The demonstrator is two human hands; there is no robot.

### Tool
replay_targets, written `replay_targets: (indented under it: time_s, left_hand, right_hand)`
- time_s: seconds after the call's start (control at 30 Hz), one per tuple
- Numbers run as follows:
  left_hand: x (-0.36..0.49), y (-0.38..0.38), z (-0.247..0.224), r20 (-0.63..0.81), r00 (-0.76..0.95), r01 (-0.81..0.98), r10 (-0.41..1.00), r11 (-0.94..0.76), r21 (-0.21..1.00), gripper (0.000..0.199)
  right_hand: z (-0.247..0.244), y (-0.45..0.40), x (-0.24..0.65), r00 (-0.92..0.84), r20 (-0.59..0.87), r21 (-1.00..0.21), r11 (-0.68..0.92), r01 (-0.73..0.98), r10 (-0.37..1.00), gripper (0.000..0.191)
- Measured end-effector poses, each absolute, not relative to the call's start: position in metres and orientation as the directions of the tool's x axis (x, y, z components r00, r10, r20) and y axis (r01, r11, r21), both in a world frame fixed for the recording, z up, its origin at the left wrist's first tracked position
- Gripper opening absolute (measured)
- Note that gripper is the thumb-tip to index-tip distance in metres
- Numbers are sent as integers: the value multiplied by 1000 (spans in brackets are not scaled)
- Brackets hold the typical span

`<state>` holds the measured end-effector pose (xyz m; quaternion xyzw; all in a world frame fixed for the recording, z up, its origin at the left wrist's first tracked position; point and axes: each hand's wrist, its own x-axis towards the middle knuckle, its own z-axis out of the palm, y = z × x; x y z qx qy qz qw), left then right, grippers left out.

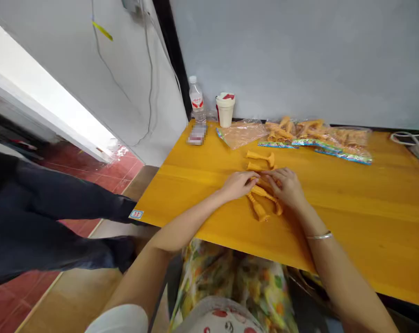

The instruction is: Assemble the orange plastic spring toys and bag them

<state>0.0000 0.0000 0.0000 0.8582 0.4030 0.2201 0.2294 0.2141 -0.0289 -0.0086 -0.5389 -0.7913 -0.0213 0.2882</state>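
Note:
Several orange flared pieces, shaped like small horns or legs, lie in a loose row on the yellow table in front of me. My left hand (pixel 241 185) is at the row's left side, its curled fingertips closed on the end of one orange flared piece (pixel 263 182). From the other side, my right hand (pixel 286 186) pinches the same middle part of the row, and its fingers partly cover the pieces. Beyond the hands lies another orange piece (pixel 259 157). Closest to me, a ribbed orange piece (pixel 258 209) points its wide end towards the table's front edge.
Clear bags of orange pieces (pixel 315 134) lie along the back of the yellow table (pixel 351 222). An empty-looking plastic bag (pixel 244 133), a white cup (pixel 225 111), a water bottle (pixel 197 102) and a blurred-out flat object (pixel 197 134) stand or lie left of them. A person's dark-trousered legs (pixel 66 199) are at left.

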Motion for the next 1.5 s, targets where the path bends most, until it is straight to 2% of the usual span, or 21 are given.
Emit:
replay_targets:
  time_s: [0.17, 0.23, 0.33, 0.43, 0.57, 0.7, 0.83, 0.97, 1.17, 1.3, 1.5]
  left_hand:
    - [-4, 0, 0, 262, 711, 507, 653, -734, 452, 40]
    - [-6, -1, 2, 240, 722, 522, 649, -739, 427, 42]
    - [-8, 0, 6, 152, 714, 575, 684, -696, 429, 41]
    - [-11, 3, 11, 110, 719, 568, 686, -672, 475, 41]
    - [-19, 12, 13, 158, 679, 517, 717, -620, 590, 42]
    - [-27, 20, 10, 155, 690, 424, 707, -569, 704, 40]
    - [-29, 22, 6, 100, 759, 377, 643, -559, 739, 41]
    - [-27, 20, 3, 31, 763, 399, 646, -507, 764, 37]
    - [-22, 17, 0, 132, 705, 353, 697, -506, 787, 33]
    - [-17, 17, -9, 221, 645, 369, 731, -552, 747, 34]
    - [-15, 21, -19, 273, 647, 412, 712, -628, 660, 31]
  right_hand:
    - [-13, -29, 216, -336, 363, -256, 440, 861, 869, 29]
    - [-13, -30, 216, -327, 323, -246, 413, 877, 888, 26]
    - [-10, -30, 218, -274, 347, -229, 365, 903, 897, 27]
    - [-5, -29, 223, -220, 389, -253, 333, 908, 895, 28]
    - [-4, -27, 231, -180, 380, -285, 300, 911, 907, 26]
    - [-8, -26, 232, -282, 298, -310, 373, 875, 912, 21]
    - [-14, -25, 229, -355, 272, -277, 426, 861, 894, 18]
    - [-18, -24, 228, -303, 307, -221, 378, 899, 902, 21]
    - [-19, -25, 228, -215, 335, -213, 296, 931, 917, 26]
    - [-18, -25, 228, -186, 342, -238, 276, 931, 921, 26]
    - [-20, -23, 229, -196, 367, -263, 304, 916, 909, 26]
